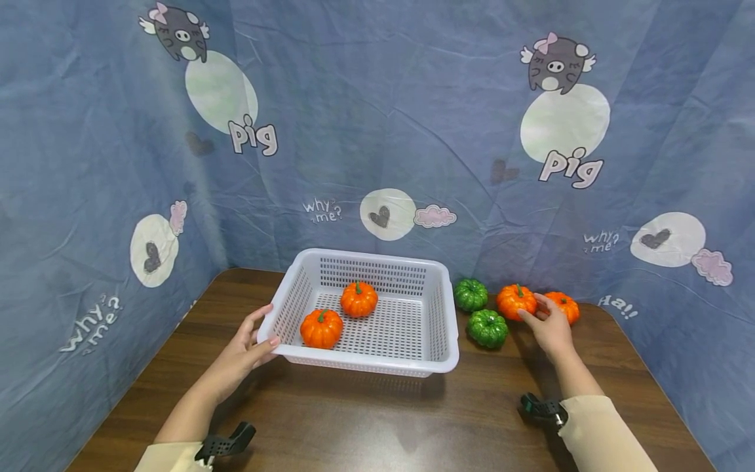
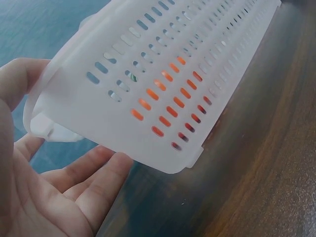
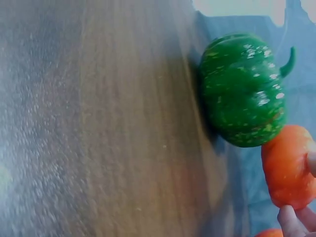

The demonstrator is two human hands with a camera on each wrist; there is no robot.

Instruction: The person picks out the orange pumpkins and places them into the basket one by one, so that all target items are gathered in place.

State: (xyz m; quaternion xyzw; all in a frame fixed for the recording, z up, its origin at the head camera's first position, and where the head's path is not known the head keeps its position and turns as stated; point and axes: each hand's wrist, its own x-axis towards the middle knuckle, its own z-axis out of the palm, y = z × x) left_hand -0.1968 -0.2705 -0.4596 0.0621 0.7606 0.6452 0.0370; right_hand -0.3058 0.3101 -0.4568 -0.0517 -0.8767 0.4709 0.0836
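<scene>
At the left end of a white plastic basket (image 1: 439, 308), my left hand (image 1: 244, 347) grips the rim near the front corner. In the left wrist view the thumb lies over the rim and fingertips touch the wall from below. Two orange toy pumpkins (image 1: 321, 329) sit inside the basket, toward its left half. My right hand (image 1: 553, 331) pinches another orange pumpkin (image 1: 515, 301) by its right side, thumb in front. The right wrist view shows fingers on that pumpkin (image 3: 286, 165), partly cut off by the frame edge.
Two green pumpkins (image 1: 487, 328) stand between the basket and the pinched pumpkin. Another orange pumpkin (image 1: 564, 307) lies behind my right hand. The brown wooden table (image 1: 377, 419) meets a blue printed cloth (image 1: 330, 144) at the back and sides.
</scene>
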